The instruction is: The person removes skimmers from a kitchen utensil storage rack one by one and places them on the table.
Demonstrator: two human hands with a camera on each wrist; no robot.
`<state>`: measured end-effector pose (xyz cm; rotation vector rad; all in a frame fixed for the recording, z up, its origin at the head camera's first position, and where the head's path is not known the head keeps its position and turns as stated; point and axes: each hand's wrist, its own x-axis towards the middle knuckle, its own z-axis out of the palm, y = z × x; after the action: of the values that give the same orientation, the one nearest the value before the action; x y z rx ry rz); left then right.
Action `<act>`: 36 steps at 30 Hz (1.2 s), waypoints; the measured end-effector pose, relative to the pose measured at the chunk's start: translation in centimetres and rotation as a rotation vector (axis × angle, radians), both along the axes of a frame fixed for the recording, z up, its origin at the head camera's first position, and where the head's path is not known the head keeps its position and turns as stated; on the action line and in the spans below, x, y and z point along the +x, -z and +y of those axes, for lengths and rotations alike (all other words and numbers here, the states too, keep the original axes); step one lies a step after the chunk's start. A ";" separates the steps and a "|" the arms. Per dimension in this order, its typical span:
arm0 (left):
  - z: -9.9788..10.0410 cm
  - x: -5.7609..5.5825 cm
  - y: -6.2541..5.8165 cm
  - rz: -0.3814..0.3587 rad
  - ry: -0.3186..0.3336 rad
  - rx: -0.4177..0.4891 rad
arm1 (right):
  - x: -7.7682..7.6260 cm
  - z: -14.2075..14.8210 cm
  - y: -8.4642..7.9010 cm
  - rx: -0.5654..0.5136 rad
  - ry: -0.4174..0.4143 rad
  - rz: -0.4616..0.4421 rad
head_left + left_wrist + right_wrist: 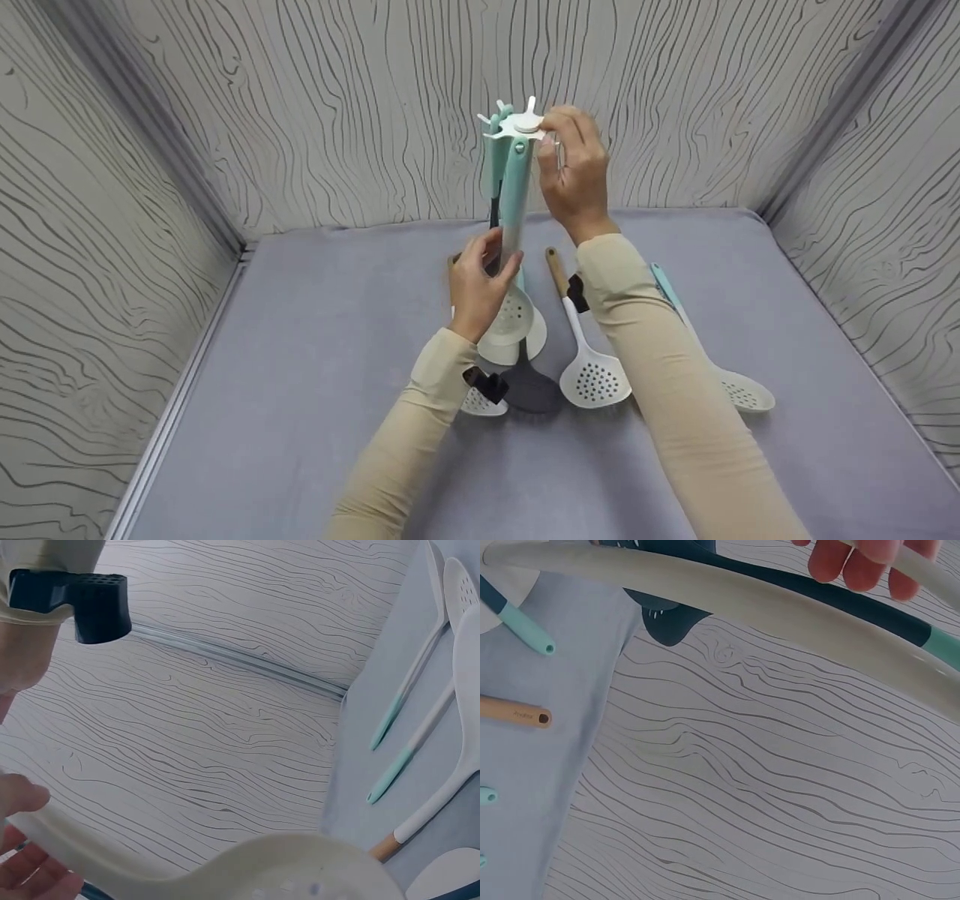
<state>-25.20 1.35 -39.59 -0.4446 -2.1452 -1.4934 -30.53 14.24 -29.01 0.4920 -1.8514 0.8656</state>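
Head view is showing a white utensil stand [517, 131] standing upright near the middle of a grey padded surface [300, 360], with teal-handled utensils [512, 195] hanging from the pegs of its top disc. The right hand [571, 169] is pinching at that disc with curled fingers, while the left hand [480, 285] is gripping the cream shaft of a hanging slotted spoon [513, 319] lower down (its bowl is filling the bottom of the left wrist view). Around the base, a wooden-handled skimmer [592, 375] is lying just beside the right sleeve, a dark spatula [531, 386] is resting in front, and a teal-handled slotted ladle [739, 390] is lying further right. Walls papered in a wavy wood-grain pattern [300, 112] are enclosing the surface on three sides, with metal strips in the corners.
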 end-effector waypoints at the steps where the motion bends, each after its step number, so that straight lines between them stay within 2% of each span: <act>1: 0.1 0.0 0.0 0.002 -0.009 -0.001 | 0.0 0.0 0.0 -0.001 -0.004 -0.005; 7: 0.2 -0.1 -0.1 0.031 -0.041 -0.001 | 0.0 -0.3 -0.3 -0.011 -0.035 -0.015; 13: 0.3 0.0 -0.1 0.049 -0.028 0.002 | -0.1 -0.5 -0.4 -0.040 -0.075 0.016; 22: 0.5 0.4 -0.1 0.035 -0.084 0.025 | 0.0 -0.6 -0.5 -0.055 -0.072 0.001; 27: 0.7 0.7 -0.1 0.066 -0.116 0.039 | -0.1 -0.5 -0.7 -0.059 -0.086 -0.007; 36: 0.9 1.1 -0.1 0.083 -0.121 0.031 | 0.0 -0.4 -0.8 -0.064 -0.068 -0.044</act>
<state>-24.05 2.22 -39.54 -0.3524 -2.0451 -1.4143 -30.58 13.81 -28.25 0.5015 -1.8498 0.9850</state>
